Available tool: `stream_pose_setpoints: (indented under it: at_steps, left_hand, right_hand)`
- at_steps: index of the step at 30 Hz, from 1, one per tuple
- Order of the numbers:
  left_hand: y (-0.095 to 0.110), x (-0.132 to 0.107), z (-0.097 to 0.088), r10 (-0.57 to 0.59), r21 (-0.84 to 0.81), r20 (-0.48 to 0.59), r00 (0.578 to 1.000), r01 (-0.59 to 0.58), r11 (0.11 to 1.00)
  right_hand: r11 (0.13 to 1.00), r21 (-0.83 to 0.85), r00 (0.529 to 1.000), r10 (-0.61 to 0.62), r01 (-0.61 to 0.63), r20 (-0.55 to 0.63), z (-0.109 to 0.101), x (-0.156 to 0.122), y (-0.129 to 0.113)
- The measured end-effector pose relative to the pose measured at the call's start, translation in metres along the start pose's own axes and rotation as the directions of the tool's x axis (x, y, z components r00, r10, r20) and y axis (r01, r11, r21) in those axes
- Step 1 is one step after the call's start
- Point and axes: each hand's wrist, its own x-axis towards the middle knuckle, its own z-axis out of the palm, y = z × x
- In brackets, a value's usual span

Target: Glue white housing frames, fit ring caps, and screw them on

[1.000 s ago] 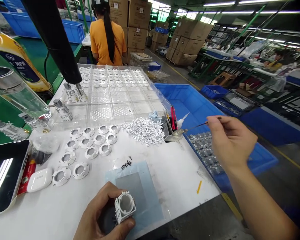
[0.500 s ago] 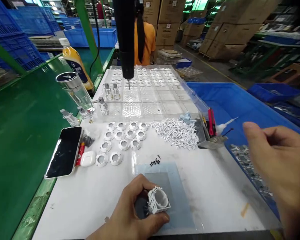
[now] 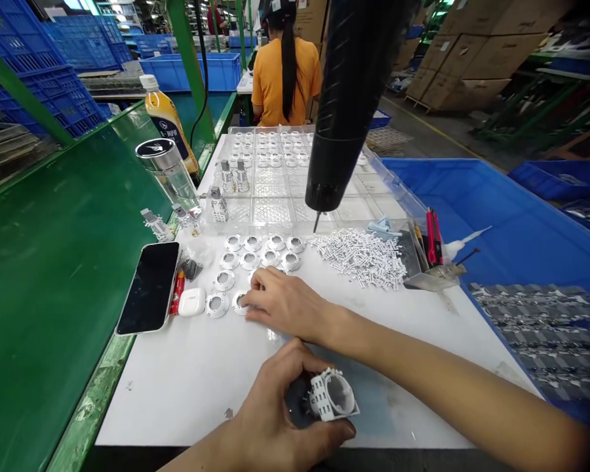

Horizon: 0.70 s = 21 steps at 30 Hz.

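My left hand (image 3: 295,413) is wrapped round a white plastic housing (image 3: 338,394) with a round opening facing up and slotted sides; a dark part shows beneath it, inside the grip. Across the table, my right hand (image 3: 280,301) has its fingertips closed on the edge of a white ring (image 3: 238,303), the nearest of several flat rings with round holes. Another white ring (image 3: 217,305) lies just left of it. My right forearm passes over the blue sheet and hides most of it.
A black power screwdriver (image 3: 337,124) hangs over the table. White small parts (image 3: 361,257) lie heaped at right, beside a holder with a red cutter (image 3: 432,236). A phone (image 3: 148,288), glass bottle (image 3: 170,174) and clear divided tray (image 3: 270,211) surround the rings. A blue bin (image 3: 452,190) stands right.
My right hand has swung from the far right over the table to the rings. My left hand still holds the housing. The view has shifted, and the screwdriver appears larger and further right.
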Motion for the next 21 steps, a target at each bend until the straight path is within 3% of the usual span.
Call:
stream_pose_setpoints:
  at_steps: [2,5,10,13,15,17,21]
  left_hand:
    - [-0.002,-0.001,-0.001,0.008,0.007,0.007,1.0,-0.008,1.0]
    - [-0.005,-0.001,-0.003,0.008,0.017,0.03,1.0,-0.009,1.0]
    - [-0.008,-0.002,-0.004,-0.071,-0.031,0.078,0.994,0.074,0.997]
    - [-0.01,-0.004,-0.004,-0.105,-0.048,0.086,0.991,0.11,0.993]
    - [-0.012,-0.005,-0.004,-0.11,-0.025,0.084,0.99,0.112,0.993]
    - [-0.013,-0.007,-0.005,-0.109,-0.013,0.089,0.99,0.111,0.994]
    - [-0.015,-0.008,-0.005,-0.111,0.01,0.097,0.989,0.11,0.994]
  right_hand:
    - [0.999,0.031,0.999,0.026,-0.025,-0.026,-0.005,-0.003,0.0]
    - [0.986,0.115,0.987,0.129,-0.117,-0.101,-0.022,-0.028,0.0]
    - [0.912,0.2,0.911,0.389,-0.359,-0.136,-0.058,-0.108,0.001]
    - [0.851,0.131,0.849,0.521,-0.508,-0.093,-0.063,-0.153,0.002]
    - [0.858,0.077,0.856,0.513,-0.508,-0.069,-0.055,-0.173,0.001]
    - [0.894,0.067,0.894,0.446,-0.443,-0.048,-0.043,-0.185,-0.002]
    - [0.934,0.089,0.937,0.348,-0.346,-0.006,-0.028,-0.187,-0.016]
